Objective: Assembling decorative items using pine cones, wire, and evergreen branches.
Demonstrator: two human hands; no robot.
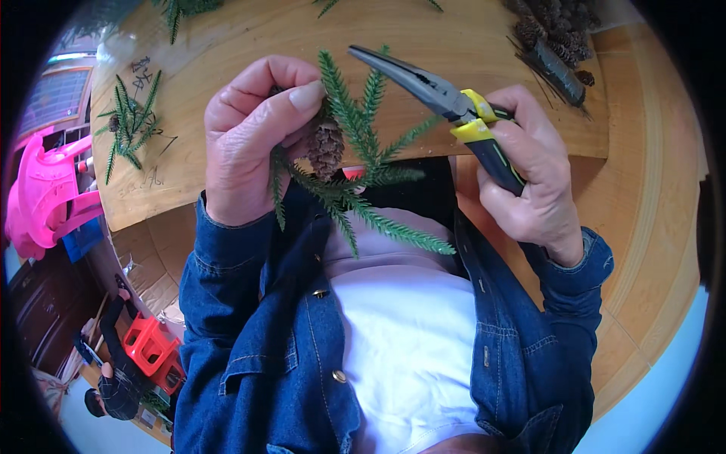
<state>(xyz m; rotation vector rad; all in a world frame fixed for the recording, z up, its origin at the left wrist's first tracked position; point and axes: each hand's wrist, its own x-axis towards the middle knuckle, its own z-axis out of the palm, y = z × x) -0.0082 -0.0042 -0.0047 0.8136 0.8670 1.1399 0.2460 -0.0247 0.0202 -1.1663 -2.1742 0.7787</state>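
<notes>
My left hand (253, 125) is closed, thumb and fingers pinching an artificial pine sprig by its base. The sprig's green needled branches (354, 125) spread out to the right and downward in front of my chest. A brown pine cone (326, 149) hangs among them, right beside my thumb. Whatever lies under my fingertips is hidden. In my right hand (533, 170) are long-nose pliers (442, 97) with black and yellow handles. Their dark jaws point up and left, close together, passing above the sprig with nothing visible between the tips.
Both hands are over the near edge of a wooden table (257, 34). Another green sprig (128, 125) lies at its left. Pine cones (556, 26) and a dark bundle of thin wires (558, 72) sit at the far right. A pink chair (45, 193), red stool (150, 349) and another person (117, 397) are off left.
</notes>
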